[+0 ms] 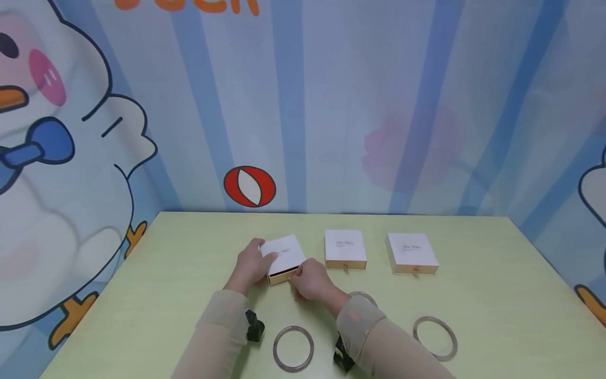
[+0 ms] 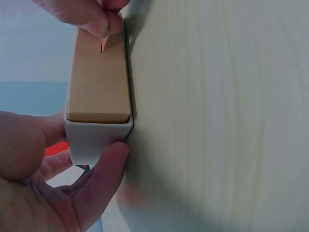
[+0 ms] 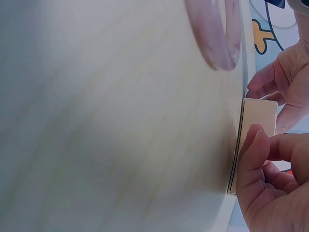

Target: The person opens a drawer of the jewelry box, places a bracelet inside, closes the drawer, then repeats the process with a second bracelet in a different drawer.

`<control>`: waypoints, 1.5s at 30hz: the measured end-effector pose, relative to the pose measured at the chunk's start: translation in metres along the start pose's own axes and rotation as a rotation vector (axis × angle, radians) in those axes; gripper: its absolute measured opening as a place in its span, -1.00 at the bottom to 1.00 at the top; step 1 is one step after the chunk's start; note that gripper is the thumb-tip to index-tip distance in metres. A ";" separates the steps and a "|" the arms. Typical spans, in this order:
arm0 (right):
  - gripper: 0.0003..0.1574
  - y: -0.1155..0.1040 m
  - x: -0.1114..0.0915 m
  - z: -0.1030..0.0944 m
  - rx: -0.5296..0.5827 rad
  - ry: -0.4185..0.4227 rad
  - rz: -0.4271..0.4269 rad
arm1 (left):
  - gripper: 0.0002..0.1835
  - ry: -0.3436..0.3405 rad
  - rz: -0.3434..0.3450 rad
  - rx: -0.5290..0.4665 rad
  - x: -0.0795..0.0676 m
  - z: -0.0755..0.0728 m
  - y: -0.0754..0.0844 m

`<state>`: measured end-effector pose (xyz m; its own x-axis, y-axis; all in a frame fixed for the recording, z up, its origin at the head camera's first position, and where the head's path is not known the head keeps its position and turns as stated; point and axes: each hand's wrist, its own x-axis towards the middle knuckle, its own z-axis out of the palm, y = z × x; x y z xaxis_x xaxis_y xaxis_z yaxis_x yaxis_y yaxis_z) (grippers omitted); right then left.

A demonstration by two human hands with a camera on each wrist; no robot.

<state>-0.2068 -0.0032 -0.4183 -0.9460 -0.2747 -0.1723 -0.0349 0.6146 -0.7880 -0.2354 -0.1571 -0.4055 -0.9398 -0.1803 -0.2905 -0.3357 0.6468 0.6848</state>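
A white drawer box point(image 1: 285, 251) with dark lettering on top sits turned slightly at the left of a row. My left hand point(image 1: 251, 265) grips its white sleeve point(image 2: 91, 140) from the side, thumb over the top in the head view. At the front, my right hand point(image 1: 312, 280) pinches the small ribbon tab point(image 2: 104, 43) on the tan drawer point(image 2: 99, 87). The drawer front stands a little out of the sleeve, with a dark gap above it. In the right wrist view, the right fingers hide much of this front.
Two similar boxes stand to the right, one in the middle point(image 1: 345, 249) and one farther right point(image 1: 413, 253). Nearer lie a bangle point(image 1: 277, 353) between the forearms, another point(image 1: 453, 343) at right, and a third point(image 1: 364, 295) partly behind the right sleeve. A printed backdrop point(image 1: 331, 105) rises behind the table.
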 end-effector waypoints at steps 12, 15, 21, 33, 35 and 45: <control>-0.56 0.002 -0.005 0.001 0.023 0.012 -0.012 | -0.36 -0.006 -0.008 -0.011 0.001 0.001 0.000; -0.60 0.002 -0.005 0.001 0.043 0.016 -0.002 | -0.36 -0.002 -0.008 -0.011 0.000 0.001 0.000; -0.68 0.002 -0.006 0.000 0.073 0.026 0.016 | -0.37 0.003 -0.008 -0.001 -0.001 0.000 0.002; -0.69 -0.001 -0.013 0.001 0.090 0.023 0.031 | -0.38 0.015 -0.007 0.008 -0.003 0.000 0.002; -0.71 -0.001 -0.014 0.001 0.101 0.026 0.034 | -0.38 0.011 -0.012 0.008 -0.003 0.000 0.002; -0.74 0.000 -0.013 0.003 0.130 0.032 0.054 | -0.38 0.009 -0.011 0.011 -0.001 0.000 0.001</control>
<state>-0.1936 -0.0015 -0.4179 -0.9551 -0.2191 -0.1992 0.0561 0.5267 -0.8482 -0.2354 -0.1565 -0.4040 -0.9366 -0.1937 -0.2920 -0.3452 0.6530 0.6741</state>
